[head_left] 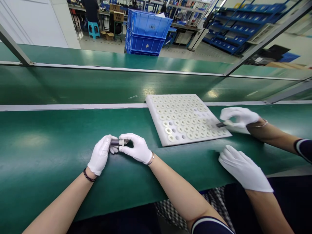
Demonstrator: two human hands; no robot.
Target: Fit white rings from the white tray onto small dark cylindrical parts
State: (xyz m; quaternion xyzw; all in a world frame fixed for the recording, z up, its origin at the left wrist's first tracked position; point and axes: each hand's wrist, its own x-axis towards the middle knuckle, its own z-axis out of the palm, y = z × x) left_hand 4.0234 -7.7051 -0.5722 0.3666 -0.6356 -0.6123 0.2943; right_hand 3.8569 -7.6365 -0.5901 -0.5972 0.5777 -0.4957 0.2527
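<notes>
White-gloved, the left hand (100, 155) and the right hand (136, 148) are met just above the green bench (48, 152), where a small dark cylinder (115, 142) with a white ring (121, 142) at its end is pinched between the fingers of both. Further right, a white tray (156, 113) of round pockets, most filled with pale rings, is laid flat on the bench. At the tray's right edge a dark piece (221, 124) is held by a co-worker's gloved hand (239, 117), while that person's other hand (243, 169) is rested flat on the bench.
</notes>
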